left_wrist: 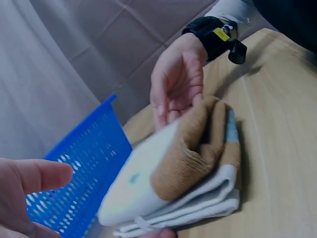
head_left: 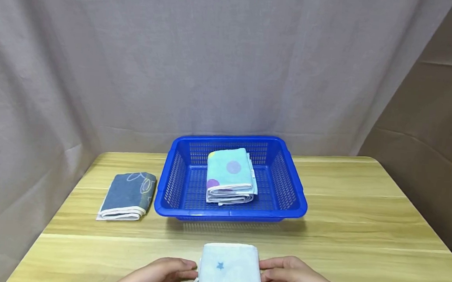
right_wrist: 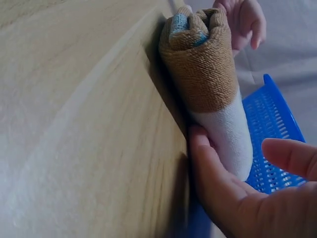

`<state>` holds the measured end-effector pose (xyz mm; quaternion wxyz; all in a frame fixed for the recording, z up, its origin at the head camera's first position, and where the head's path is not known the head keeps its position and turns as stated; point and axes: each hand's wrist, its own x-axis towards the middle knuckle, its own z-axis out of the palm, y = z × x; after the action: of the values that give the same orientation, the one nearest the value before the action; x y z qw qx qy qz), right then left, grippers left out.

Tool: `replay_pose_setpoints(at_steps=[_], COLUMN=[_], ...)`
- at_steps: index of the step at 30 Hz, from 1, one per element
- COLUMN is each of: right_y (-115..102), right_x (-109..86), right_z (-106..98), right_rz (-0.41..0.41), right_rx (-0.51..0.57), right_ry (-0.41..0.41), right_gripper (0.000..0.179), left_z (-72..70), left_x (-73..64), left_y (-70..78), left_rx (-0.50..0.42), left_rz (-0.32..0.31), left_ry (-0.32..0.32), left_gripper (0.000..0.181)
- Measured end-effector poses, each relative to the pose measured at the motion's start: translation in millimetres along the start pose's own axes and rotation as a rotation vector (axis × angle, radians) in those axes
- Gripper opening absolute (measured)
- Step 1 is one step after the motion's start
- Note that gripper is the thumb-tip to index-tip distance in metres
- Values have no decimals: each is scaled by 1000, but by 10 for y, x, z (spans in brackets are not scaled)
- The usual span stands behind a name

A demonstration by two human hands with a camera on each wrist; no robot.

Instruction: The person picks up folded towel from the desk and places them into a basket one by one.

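Note:
A folded white and brown towel with a small blue star lies at the near side of the table, between both hands. The left hand is at its left side, thumb apart from the cloth, and a fingertip shows at the towel's lower edge in the left wrist view. From the right, the right hand touches the towel's side with extended fingers; its thumb stands off the cloth. Folded layers and a brown end of the towel face the person.
Beyond the towel stands a blue plastic basket holding a folded turquoise towel with purple dots, apparently on other folded cloth. Left of the basket lies a folded grey-blue towel. A grey curtain hangs behind the wooden table.

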<state>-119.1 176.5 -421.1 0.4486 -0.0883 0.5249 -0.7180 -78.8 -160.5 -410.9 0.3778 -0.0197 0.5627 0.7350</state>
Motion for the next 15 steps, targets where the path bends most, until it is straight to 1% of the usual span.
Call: replay_pose_setpoints(at_steps=[1,3,6,9,11,14,15], right_y=[-5,-10,-19,-27,-36,-47,-45], right_x=[-11,-38,-52,-12,13,38,44], right_z=[3,4,21,72,111,162,176], right_rz=[12,35,61,57,77,114,122], right_rx=[-9,-30,-31,-6,46,113,122], right_ry=[8,34,66,52,26,-3,-1], right_gripper=[41,40,37,30,29,30,30], left_z=[9,19,37,61,73,90,94], left_x=[-15,-43,-48,-21,3,49,65], left_y=[12,31,51,62,66,59,50], left_rx=[3,13,4,1,-4,-7,-9], left_rz=[-3,0,-4,-3,0,14,19], left_ry=[14,20,-8,-49,-61,-53,-48], left_gripper=[37,39,32,23,17,14,14])
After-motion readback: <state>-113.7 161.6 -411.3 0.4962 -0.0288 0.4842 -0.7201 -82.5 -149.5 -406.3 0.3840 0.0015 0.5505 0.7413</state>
